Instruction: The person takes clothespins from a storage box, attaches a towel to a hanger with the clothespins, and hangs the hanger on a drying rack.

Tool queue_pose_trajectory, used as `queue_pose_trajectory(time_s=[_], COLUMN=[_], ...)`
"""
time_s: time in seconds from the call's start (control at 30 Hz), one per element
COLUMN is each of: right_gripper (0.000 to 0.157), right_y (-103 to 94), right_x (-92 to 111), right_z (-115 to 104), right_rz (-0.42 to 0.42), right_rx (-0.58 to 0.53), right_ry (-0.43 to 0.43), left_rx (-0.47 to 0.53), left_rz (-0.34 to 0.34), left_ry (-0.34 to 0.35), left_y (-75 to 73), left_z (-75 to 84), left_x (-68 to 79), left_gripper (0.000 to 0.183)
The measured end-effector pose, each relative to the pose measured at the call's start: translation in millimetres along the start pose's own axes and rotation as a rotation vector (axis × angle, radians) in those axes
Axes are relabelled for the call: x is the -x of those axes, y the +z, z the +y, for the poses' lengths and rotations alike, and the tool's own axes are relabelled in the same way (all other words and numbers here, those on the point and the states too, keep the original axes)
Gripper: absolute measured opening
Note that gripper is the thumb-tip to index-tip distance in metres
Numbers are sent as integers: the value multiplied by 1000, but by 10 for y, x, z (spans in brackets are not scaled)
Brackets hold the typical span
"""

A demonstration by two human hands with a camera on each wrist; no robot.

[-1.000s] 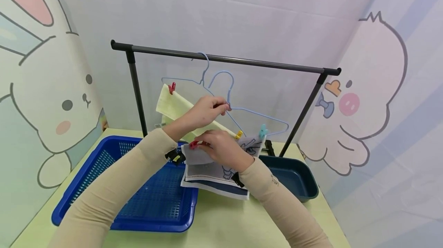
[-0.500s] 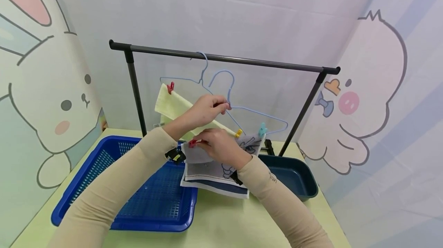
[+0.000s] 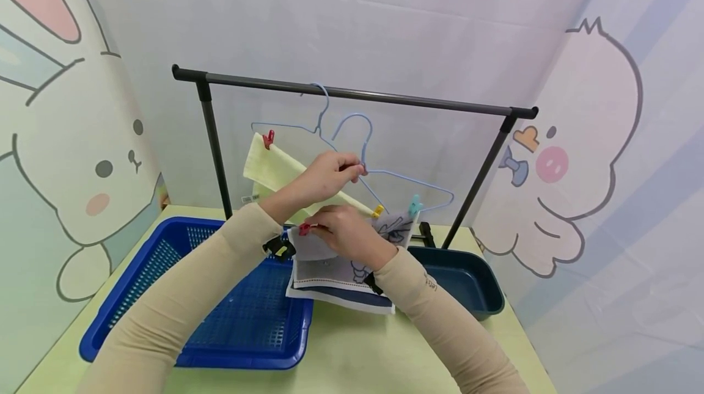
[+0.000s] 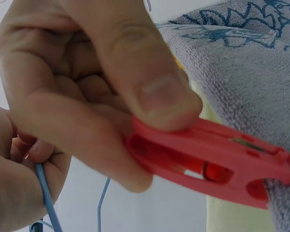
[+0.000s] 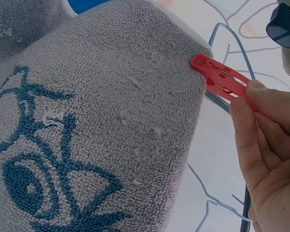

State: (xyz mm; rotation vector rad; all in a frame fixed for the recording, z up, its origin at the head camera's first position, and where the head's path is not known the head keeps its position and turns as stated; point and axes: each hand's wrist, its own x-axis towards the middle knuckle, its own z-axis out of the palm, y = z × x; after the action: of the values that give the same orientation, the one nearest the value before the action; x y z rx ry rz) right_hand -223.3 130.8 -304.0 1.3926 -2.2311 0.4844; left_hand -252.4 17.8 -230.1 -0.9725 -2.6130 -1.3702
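My left hand grips a light-blue wire hanger just below its hook. Lower down, my right hand pinches the handle end of a red clothespin between thumb and finger. The clothespin's jaws bite on the corner of a grey towel with dark blue drawings. A turquoise clothespin fastens the towel's other top corner to the hanger. In the left wrist view, the right hand's thumb presses the clothespin close up, while the left hand holds the hanger wire behind.
Behind, a pale yellow towel hangs slanted on another hanger, held by a red clothespin and a yellow clothespin. That hanger hooks over the dark rack bar. A blue basket stands left, a dark teal basin right.
Both hands keep their holds on the hanger and the red clothespin. The rack and towels sit slightly further left in the head view.
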Motion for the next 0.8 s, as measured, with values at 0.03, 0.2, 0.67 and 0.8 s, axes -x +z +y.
queue_pose_trajectory(time_s=[0.03,0.2,0.67,0.8], right_gripper=[10,10,15,20], right_y=[1,10,25,19], right_x=[0,3,24,29], right_z=[0,-3,-38,-39], right_rz=[1,8,-23,-39], right_rx=[-7,-20,21,16], right_ry=[2,6,25,45], left_rx=[1,-2,-9,-20], left_rz=[0,-4,2,0], left_ry=[-1,-3,17,23], left_y=[0,-1,3,10], left_z=[2,5,2,0], left_x=[2,1,11,13], left_gripper=[18,19,18,19])
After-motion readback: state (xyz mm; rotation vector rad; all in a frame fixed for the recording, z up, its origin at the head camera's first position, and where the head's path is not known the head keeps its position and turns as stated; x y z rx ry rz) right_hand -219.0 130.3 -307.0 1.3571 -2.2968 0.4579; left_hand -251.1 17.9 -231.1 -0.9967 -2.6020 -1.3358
